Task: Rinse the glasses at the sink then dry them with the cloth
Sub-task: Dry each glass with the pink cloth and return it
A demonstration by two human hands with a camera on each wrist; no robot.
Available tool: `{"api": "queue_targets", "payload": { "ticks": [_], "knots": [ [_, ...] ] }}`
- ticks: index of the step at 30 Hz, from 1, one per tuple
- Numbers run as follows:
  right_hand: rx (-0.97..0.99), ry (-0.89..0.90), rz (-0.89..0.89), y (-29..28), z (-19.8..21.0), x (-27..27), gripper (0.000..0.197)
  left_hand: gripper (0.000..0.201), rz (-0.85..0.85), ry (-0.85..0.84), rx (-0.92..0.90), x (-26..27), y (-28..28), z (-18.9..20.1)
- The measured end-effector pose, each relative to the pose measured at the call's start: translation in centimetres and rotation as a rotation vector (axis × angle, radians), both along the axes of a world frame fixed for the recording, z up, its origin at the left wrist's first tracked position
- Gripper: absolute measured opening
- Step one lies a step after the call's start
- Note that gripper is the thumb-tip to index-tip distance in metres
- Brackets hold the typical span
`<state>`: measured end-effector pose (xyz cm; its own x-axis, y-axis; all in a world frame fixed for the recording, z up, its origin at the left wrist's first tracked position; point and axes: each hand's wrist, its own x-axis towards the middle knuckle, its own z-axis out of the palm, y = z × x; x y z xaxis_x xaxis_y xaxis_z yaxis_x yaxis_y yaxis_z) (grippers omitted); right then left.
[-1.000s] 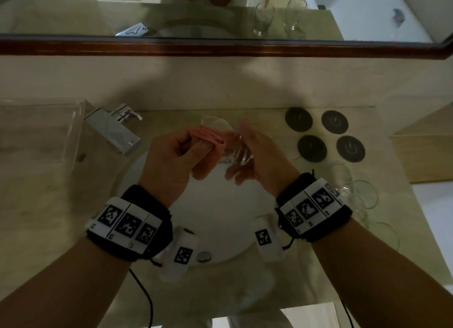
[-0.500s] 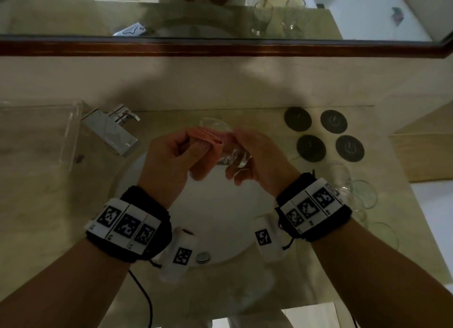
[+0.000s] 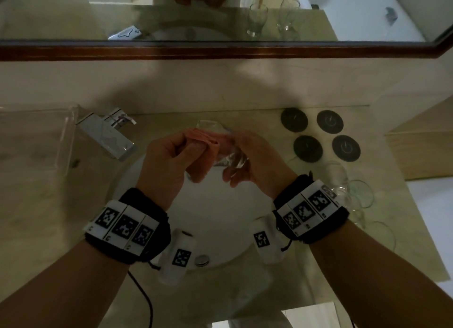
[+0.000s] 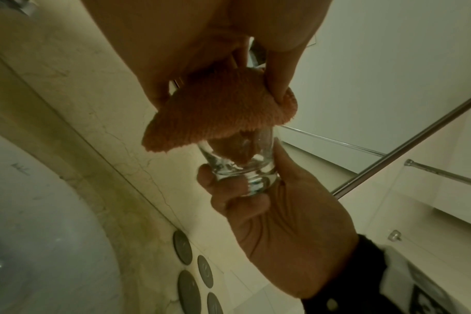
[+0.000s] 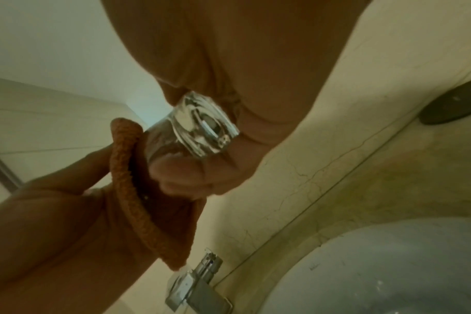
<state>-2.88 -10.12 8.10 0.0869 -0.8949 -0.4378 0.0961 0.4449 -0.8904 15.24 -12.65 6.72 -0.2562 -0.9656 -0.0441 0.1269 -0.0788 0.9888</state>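
Above the white sink (image 3: 220, 220) my right hand (image 3: 247, 161) grips a small clear glass (image 3: 230, 160) by its thick base (image 5: 205, 129), lying roughly sideways with its mouth toward my left hand. My left hand (image 3: 169, 161) pinches an orange cloth (image 3: 206, 141) draped over the rim. In the left wrist view part of the cloth (image 4: 221, 119) is tucked inside the glass (image 4: 245, 167), with my left fingers (image 4: 280, 80) pressing it in. In the right wrist view the cloth (image 5: 129, 180) folds over the glass's mouth.
A chrome tap (image 3: 107, 136) stands at the sink's back left, beside a clear tray (image 3: 36, 136). Several dark round coasters (image 3: 318, 134) lie at the back right. More clear glasses (image 3: 348, 188) stand on the counter behind my right wrist. A mirror (image 3: 220, 11) runs along the wall.
Both hands stay over the sink on the glass and cloth. The grip shifts only slightly, with the cloth worked a little at the glass's mouth.
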Motion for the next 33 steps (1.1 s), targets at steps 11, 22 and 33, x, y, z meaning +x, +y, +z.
{"api": "queue_targets", "payload": {
  "ticks": [11,22,33],
  "knots": [
    [-0.090,0.044,-0.098,0.0,0.5,0.6,0.044,0.032,-0.020,0.023,0.005,0.4,-0.5,0.2],
    [-0.264,0.534,0.156,-0.2,1.3,-0.2,0.073,0.041,-0.057,-0.022,-0.058,1.4,-0.8,0.7],
    [-0.331,0.770,-0.051,0.9,0.8,-1.0,0.059,0.055,0.075,0.274,0.183,3.0,-1.8,1.5]
  ]
}}
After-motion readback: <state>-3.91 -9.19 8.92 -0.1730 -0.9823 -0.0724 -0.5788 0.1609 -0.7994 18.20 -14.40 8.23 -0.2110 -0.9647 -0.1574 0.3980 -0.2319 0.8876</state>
